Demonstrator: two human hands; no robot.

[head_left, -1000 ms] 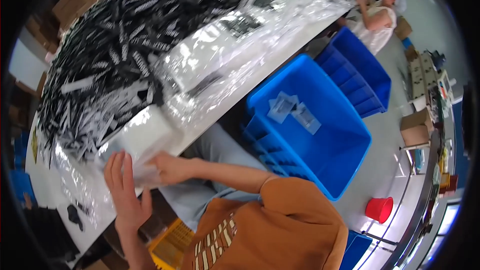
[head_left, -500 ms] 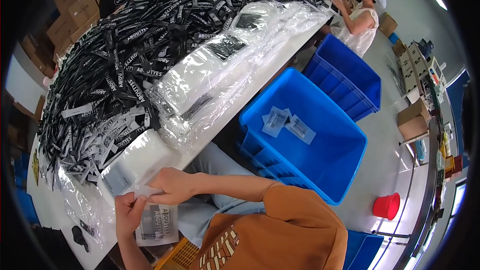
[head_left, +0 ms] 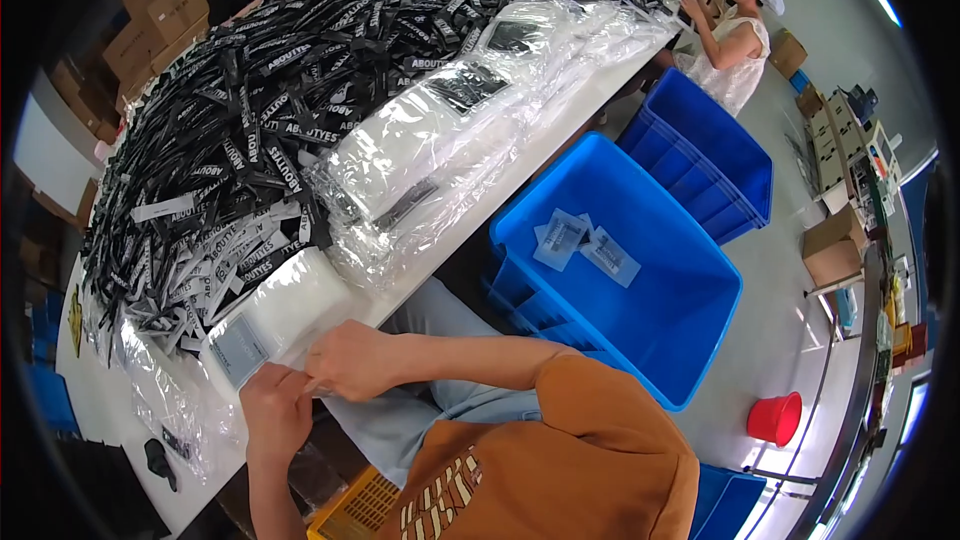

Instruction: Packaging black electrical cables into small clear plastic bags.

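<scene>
Near the table's edge, my left hand (head_left: 277, 412) and my right hand (head_left: 352, 360) meet knuckle to knuckle, fingers closed. Between them they grip a translucent plastic bag; the hands hide almost all of it. Just beyond lies a thick stack of white plastic bags (head_left: 300, 292) in shiny wrap, with a grey printed panel (head_left: 238, 348) at its near end. Behind that stack is a heap of slim black and grey printed packets (head_left: 215, 175), with paler ones (head_left: 235, 250) nearest me.
Clear-wrapped white bundles (head_left: 400, 145) line the table edge. On my right stands a blue bin (head_left: 670, 320) with several translucent bags (head_left: 610, 256) inside, beside a darker blue bin (head_left: 710, 165). A yellow crate (head_left: 355, 510) is below. Two people work across the table. A red bucket (head_left: 775, 418) stands on the floor.
The printed translucent bag that hung below my hands no longer shows there. My left hand has turned over, knuckles now up, and my right hand has shifted slightly. The view has shifted a little.
</scene>
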